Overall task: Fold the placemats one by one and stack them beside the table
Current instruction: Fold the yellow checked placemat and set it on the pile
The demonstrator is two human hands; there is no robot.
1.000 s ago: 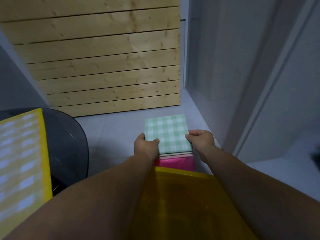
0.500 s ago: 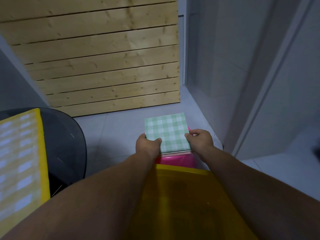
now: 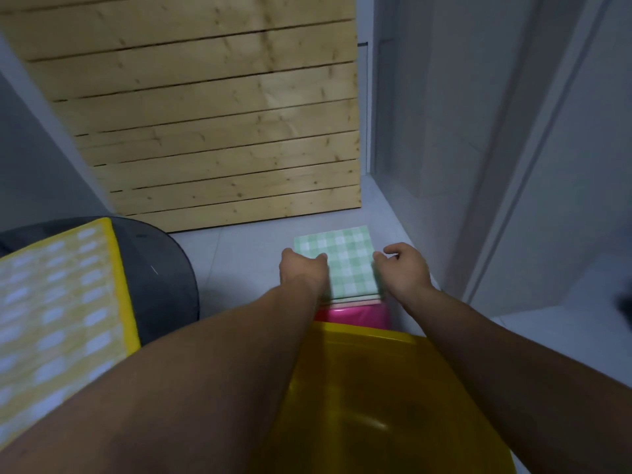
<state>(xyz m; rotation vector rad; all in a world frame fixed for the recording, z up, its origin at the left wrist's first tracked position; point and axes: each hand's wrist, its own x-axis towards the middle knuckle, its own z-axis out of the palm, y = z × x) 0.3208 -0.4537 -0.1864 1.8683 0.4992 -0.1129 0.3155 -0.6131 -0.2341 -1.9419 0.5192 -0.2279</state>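
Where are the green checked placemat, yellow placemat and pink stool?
green checked placemat (image 3: 343, 260): head view, middle of top face
yellow placemat (image 3: 51, 302): head view, checked middle
pink stool (image 3: 355, 318): head view, front side

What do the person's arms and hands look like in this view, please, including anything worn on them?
Both forearms come in bare from the bottom edge, with no sleeve showing along them. The left hand and the right hand wear no gloves, and no watch, bracelet or ring can be made out. The frame is slightly soft, so small items could be missed.
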